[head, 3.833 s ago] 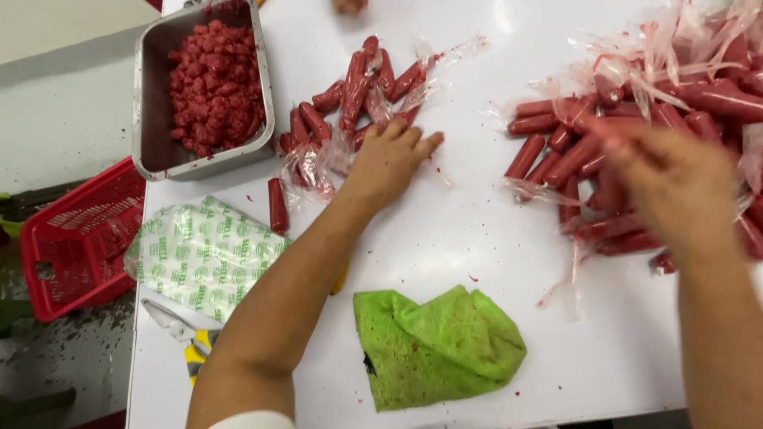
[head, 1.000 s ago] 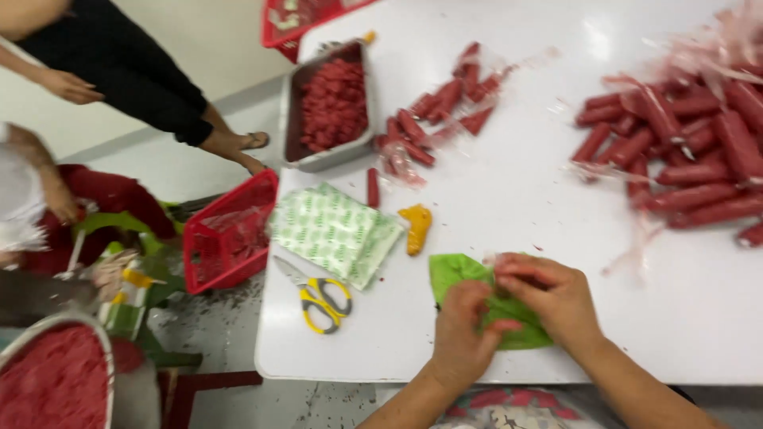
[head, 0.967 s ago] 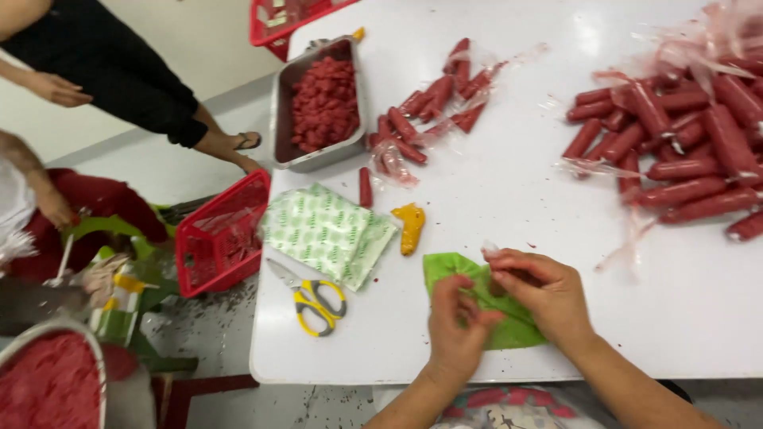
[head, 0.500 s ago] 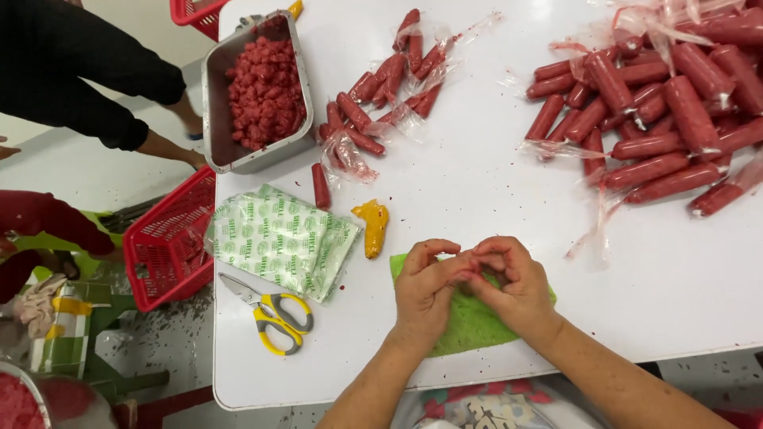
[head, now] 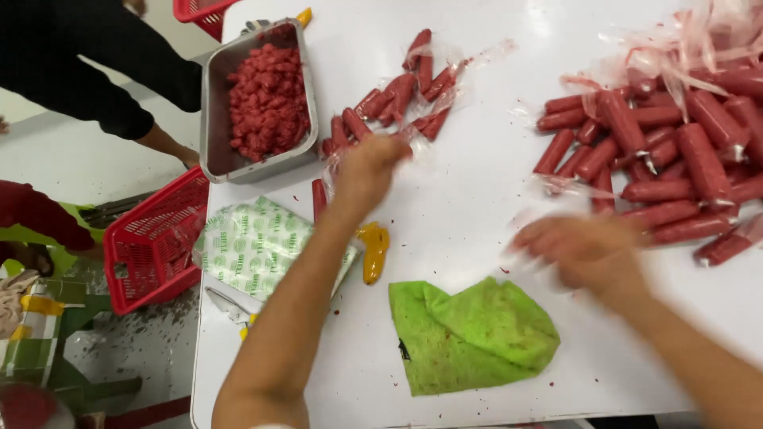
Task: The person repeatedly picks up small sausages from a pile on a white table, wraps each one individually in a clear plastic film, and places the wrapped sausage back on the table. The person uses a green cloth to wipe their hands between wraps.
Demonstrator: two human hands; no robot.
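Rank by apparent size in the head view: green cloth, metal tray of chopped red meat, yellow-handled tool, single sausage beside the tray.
1. Metal tray and green cloth: look alike, unsure.
2. Yellow-handled tool.
3. Single sausage, partly hidden by the left arm.

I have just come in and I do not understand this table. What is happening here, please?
A person works at a white table. The left hand reaches to the small pile of red sausages beside the metal tray of red pieces. The right hand, blurred, is near the big sausage pile. A green cloth lies between the arms.
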